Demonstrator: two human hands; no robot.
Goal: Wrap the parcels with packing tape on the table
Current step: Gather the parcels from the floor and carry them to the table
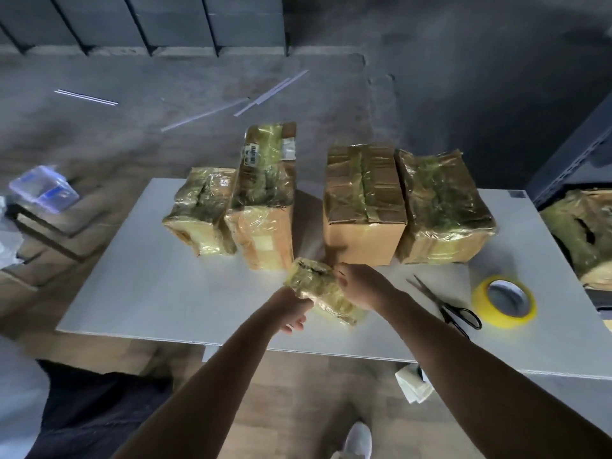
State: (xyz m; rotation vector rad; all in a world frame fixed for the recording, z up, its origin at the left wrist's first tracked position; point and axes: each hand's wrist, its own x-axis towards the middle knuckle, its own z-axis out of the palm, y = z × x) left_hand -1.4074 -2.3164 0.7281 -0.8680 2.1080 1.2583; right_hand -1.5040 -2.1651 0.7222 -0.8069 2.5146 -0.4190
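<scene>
A small tape-wrapped parcel lies near the front middle of the white table. My left hand grips its near left end, fingers curled under it. My right hand holds its right side, fingers closed on the wrap at the top. Several larger cardboard parcels stand in a row behind: a low one, a tall one, a box with brown tape and a shiny wrapped one. A yellow roll of packing tape lies at the right, with black-handled scissors beside it.
Another wrapped parcel sits on a dark shelf at the far right. A clear plastic box rests on stacked boards to the left. White strips lie on the grey floor behind. A white shoe shows below the table edge.
</scene>
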